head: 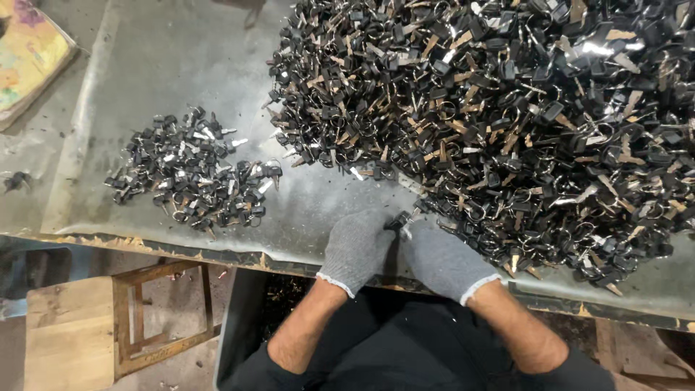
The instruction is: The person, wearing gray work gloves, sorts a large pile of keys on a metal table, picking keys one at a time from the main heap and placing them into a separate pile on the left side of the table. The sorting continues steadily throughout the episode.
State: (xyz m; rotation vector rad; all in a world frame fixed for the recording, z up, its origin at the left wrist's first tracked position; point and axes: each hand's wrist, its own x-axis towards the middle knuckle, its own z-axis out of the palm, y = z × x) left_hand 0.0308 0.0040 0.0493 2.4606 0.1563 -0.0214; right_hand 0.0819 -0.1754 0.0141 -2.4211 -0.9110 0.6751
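A small black-headed key point(399, 222) is sitting at the near edge of the metal surface point(181, 65), pinched between both gloved hands; the left hand point(356, 248) and right hand point(441, 259) are closing their fingers on it together. A huge key heap point(521, 108) is lying just beyond to the right; a smaller key pile point(195, 170) is resting well apart on the left.

Both bare forearms angle up from the dark-clothed lap, the grey-gloved left hand point(357, 248) and grey-gloved right hand point(443, 259) sitting knuckles-up side by side at the near table edge point(217, 255), fingertips curled together, pinching between them.
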